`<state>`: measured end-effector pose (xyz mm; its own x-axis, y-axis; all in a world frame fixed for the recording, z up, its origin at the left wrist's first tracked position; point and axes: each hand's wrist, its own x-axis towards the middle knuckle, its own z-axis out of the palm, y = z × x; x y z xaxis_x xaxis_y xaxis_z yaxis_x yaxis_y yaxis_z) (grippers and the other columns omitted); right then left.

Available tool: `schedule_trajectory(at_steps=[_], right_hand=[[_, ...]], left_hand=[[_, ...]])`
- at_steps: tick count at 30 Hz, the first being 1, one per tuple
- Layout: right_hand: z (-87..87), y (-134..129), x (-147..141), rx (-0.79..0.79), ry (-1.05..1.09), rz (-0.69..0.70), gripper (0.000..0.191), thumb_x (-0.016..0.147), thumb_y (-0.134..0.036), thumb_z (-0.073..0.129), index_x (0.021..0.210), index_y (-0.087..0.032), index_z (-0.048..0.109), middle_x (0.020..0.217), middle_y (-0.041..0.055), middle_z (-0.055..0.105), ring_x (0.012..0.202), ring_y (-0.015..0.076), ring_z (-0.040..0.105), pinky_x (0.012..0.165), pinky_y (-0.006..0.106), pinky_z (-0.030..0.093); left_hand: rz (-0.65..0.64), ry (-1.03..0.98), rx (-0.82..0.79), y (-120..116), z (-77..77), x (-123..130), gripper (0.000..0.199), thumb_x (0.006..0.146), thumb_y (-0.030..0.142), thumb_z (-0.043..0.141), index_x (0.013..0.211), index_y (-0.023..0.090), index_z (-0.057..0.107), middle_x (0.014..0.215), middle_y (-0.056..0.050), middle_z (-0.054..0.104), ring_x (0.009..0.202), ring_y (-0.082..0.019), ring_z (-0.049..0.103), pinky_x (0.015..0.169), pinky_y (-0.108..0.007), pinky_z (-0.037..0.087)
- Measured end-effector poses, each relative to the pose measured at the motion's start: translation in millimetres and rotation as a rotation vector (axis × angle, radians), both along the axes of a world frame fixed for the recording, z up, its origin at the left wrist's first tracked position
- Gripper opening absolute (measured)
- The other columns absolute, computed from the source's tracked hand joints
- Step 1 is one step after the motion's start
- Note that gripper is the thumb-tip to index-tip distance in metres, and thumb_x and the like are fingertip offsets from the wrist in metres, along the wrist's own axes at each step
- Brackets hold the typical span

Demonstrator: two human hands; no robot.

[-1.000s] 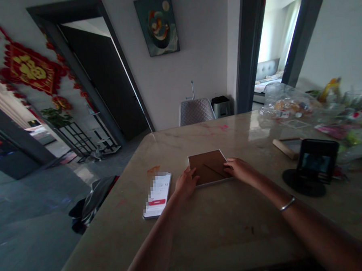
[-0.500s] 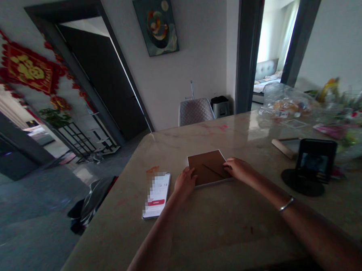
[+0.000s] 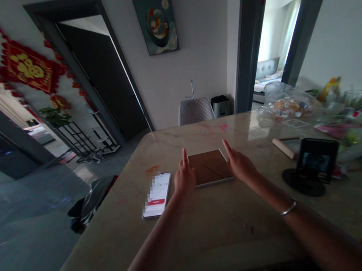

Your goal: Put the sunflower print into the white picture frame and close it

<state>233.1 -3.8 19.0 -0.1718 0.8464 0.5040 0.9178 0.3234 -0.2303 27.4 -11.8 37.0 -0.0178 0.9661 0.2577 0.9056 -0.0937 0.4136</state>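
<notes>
A flat rectangular board with a brown face and thin white edges lies on the table; it looks like the back of a picture frame. A thin diagonal line crosses its lower right part; whether this is a slit or a separate strip I cannot make out. At the left edge of the board is my left hand, its index finger stretched out away from me and the other fingers bent. My right hand is by the right edge with its index finger extended too. No grip on the board shows in either hand.
A phone with a lit screen lies left of my left forearm. On the right stand a black device on a round base and a light rolled or bar-shaped thing. Plastic bags crowd the far right; a chair stands beyond the table.
My fingers have come off the board's face and edges. Both index fingers now stretch forward. The board lies in about the same place.
</notes>
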Motion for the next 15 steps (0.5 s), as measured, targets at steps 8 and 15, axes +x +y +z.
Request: schedule_trajectory(at_steps=[8,15], right_hand=[[9.9,-4.2,-5.7,0.159,-0.003,-0.114,0.070,0.080,-0.011,0.032,0.140,-0.016,-0.003,0.088,0.0112,0.056,0.077,0.0207,0.053,0.070,0.033,0.045],[-19.6,8.3,1.1,0.099,-0.174,-0.258,0.072,0.076,-0.003,0.035,0.140,-0.013,0.003,0.078,0.0087,0.057,0.062,0.0158,0.051,0.053,0.025,0.041]], left_hand=[[0.053,-0.016,0.141,-4.6,5.0,4.0,0.073,0.083,0.019,0.039,0.139,0.018,-0.008,0.101,-0.008,0.058,0.081,-0.016,0.055,0.069,-0.024,0.041],[0.083,0.213,-0.029,4.2,-15.8,-4.3,0.073,0.082,0.014,0.038,0.139,0.016,-0.007,0.101,-0.014,0.060,0.074,-0.018,0.059,0.061,-0.026,0.043]])
